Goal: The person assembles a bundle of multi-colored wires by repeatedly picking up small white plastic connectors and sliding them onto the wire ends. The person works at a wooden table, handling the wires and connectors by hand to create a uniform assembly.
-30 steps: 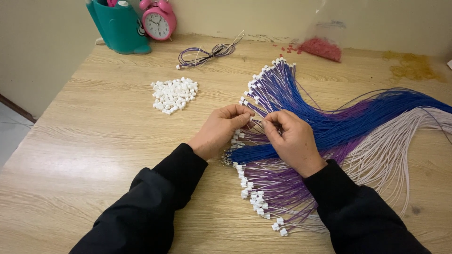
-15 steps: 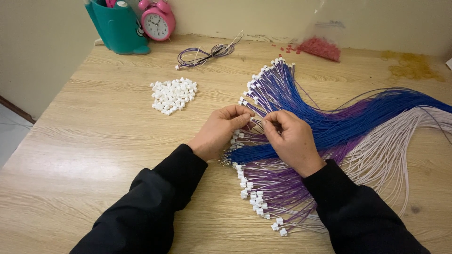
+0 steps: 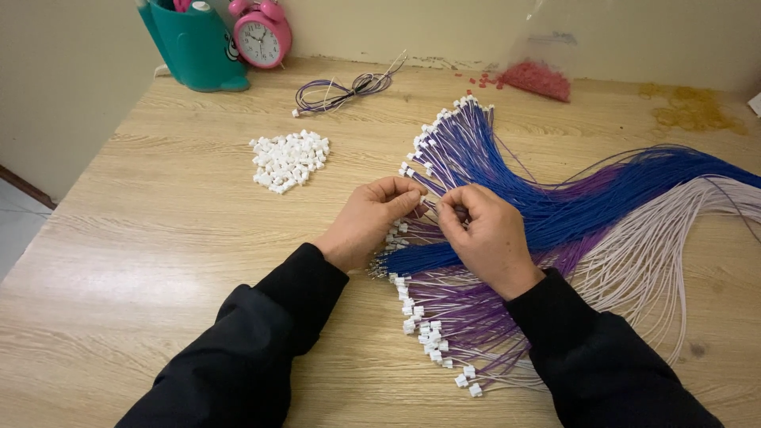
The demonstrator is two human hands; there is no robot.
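At the far left of the wooden table (image 3: 158, 238) stood a teal holder (image 3: 194, 47), with a pink alarm clock (image 3: 260, 33) just beside it. To the right of those lay a heap of small white plastic connectors (image 3: 288, 160) and, behind it, a small coiled bundle of wires (image 3: 342, 89).

The left hand (image 3: 369, 222) was curled shut, thumb and forefinger pinched together near the tip of one wire; whether a connector sat between them could not be told. Close beside it, the right hand (image 3: 485, 238) was also closed, its fingers pinching thin purple wire. Both hands rested over the fanned spread of blue, purple and white wires (image 3: 571, 214), which covered the middle and right of the table, many ends capped with white connectors.

Farther back lay a clear bag of red pieces (image 3: 537, 78) and, at the far right, a scatter of yellowish rubber bands (image 3: 697, 109).
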